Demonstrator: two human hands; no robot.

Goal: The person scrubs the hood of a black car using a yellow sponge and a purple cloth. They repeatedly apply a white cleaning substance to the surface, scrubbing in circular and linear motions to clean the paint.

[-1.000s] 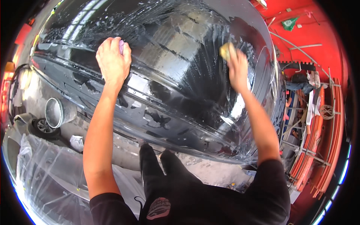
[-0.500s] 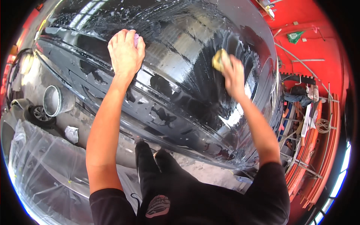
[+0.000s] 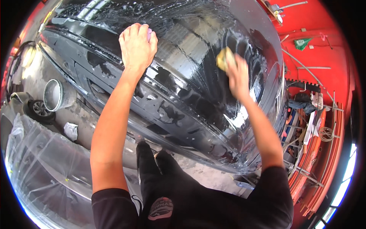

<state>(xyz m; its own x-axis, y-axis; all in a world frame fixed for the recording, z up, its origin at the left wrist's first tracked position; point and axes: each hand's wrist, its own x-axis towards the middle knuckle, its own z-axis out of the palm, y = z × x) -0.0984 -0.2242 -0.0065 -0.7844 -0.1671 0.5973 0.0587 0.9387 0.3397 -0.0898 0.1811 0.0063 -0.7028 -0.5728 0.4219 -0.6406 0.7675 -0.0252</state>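
Note:
A wet, dark, glossy car body [image 3: 179, 107] fills the middle of the view, streaked with water and pale suds. Over its upper left part, my left hand [image 3: 136, 45] is closed around a small pinkish-purple block [image 3: 150, 34], mostly hidden under the fingers; its exact kind I cannot make out. My right hand [image 3: 238, 74], slightly blurred, grips a yellow sponge [image 3: 224, 58] against the panel farther right. Streaks in the water fan out around the sponge.
On the floor at the left stands a bucket [image 3: 53, 95] of cloudy liquid, near a crumpled white wrapper [image 3: 71, 131]. Another car under clear plastic sheeting [image 3: 45, 164] lies behind it. At the right are orange-red pipes [image 3: 310, 168] on a rack and a red wall [image 3: 324, 45].
My left hand with the pinkish-purple block has moved slightly right and upward in the view. My right hand and the sponge are in nearly the same place.

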